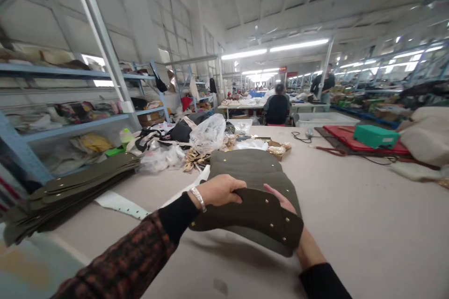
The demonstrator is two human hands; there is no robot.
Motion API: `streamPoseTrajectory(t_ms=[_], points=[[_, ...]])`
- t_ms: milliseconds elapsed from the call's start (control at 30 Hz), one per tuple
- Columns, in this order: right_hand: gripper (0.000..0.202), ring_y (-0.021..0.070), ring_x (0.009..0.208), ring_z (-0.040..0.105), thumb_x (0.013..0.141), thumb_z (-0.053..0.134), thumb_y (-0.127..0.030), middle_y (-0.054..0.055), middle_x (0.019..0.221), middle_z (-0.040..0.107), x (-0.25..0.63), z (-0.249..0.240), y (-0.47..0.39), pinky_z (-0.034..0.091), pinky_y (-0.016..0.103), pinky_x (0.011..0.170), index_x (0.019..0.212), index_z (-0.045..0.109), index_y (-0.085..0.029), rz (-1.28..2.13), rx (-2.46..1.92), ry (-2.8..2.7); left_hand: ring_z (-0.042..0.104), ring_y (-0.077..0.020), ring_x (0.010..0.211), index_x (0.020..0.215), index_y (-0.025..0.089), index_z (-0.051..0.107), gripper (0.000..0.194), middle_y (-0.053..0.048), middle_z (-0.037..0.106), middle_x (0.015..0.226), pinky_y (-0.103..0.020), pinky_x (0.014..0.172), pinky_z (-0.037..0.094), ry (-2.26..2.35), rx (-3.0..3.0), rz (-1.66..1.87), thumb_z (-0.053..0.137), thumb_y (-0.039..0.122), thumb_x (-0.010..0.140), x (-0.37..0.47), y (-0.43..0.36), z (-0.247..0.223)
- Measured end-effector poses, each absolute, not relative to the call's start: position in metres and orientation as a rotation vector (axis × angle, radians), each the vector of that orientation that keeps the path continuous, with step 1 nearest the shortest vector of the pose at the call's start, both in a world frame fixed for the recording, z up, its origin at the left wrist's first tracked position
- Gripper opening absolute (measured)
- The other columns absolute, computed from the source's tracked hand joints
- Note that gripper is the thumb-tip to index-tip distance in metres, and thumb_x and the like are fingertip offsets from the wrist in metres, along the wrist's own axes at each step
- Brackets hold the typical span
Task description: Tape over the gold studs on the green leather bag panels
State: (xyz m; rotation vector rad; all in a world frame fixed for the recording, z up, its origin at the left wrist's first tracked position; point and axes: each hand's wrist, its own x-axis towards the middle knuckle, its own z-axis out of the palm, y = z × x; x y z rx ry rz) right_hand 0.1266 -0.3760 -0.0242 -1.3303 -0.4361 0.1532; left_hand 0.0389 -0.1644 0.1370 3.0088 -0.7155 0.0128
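Note:
A dark olive fabric panel [242, 217] with small gold metal studs is raised at its near side above the table. My left hand [222, 190], with a silver bracelet at the wrist, pinches the panel's upper edge between thumb and fingers. At the panel's right end my right hand [282, 199] grips it from behind; its palm and some fingers are hidden by the fabric. Directly beyond lies a pile of similar olive panels [245, 163]. Another stack of studded olive panels [91, 180] rests at the left, beside a pale strip with holes [122, 204].
Clear plastic bags [208, 131] and fabric scraps heap up behind the pile. A teal box [375, 136] sits on a red board [336, 134] at the right. Blue shelves [80, 126] stand left. A seated person [277, 106] and a standing person [324, 83] are farther back.

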Motion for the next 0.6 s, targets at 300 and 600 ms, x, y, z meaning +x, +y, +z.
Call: streamPoseTrajectory(t_ms=[300, 600], points=[[0.067, 0.0265, 0.096, 0.067, 0.065, 0.080, -0.040, 0.009, 0.112, 0.069, 0.111, -0.020, -0.444, 0.052, 0.043, 0.085, 0.126, 0.057, -0.024, 0.304, -1.192, -0.200, 0.061, -0.0213, 0.094, 0.119, 0.025, 0.054, 0.032, -0.004, 0.066, 0.099, -0.030, 0.083, 0.042, -0.782, 2.991, 0.222, 0.058, 0.022, 0.088, 0.062, -0.195, 0.070], [0.051, 0.0260, 0.101, 0.065, 0.070, 0.075, -0.042, 0.007, 0.114, 0.069, 0.092, -0.029, -0.436, 0.052, 0.041, 0.086, 0.117, 0.062, -0.024, 0.204, -1.290, -0.136, 0.039, -0.0257, 0.130, 0.138, 0.026, 0.037, 0.072, -0.008, 0.048, 0.138, -0.045, 0.113, 0.023, -0.875, 2.858, 0.385, 0.073, 0.035, 0.076, 0.041, -0.196, 0.015]])
